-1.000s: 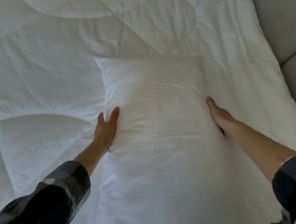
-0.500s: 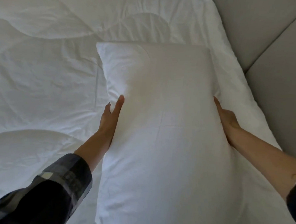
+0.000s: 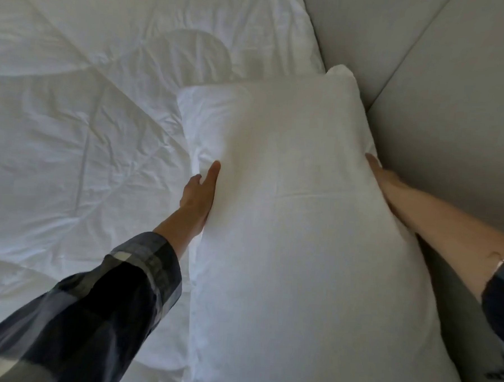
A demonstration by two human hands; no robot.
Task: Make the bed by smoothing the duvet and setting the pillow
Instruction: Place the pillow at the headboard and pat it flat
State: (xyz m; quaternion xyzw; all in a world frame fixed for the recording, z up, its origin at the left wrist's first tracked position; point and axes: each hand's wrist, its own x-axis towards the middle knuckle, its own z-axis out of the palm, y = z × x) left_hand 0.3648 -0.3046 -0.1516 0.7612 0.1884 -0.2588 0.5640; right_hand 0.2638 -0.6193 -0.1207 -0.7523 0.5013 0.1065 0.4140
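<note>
Between the left hand (image 3: 199,195) and right hand (image 3: 384,180), both gripping its sides, the pillow (image 3: 296,207) has swung from mid-duvet (image 3: 72,140) over against the headboard (image 3: 441,122) beyond the right hand; placement looks nearly complete.

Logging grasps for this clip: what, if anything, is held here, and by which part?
The pillow, by its two long side edges: the left hand lies along its left side, the right hand along its right, next to the grey headboard; fingers mostly hidden.
</note>
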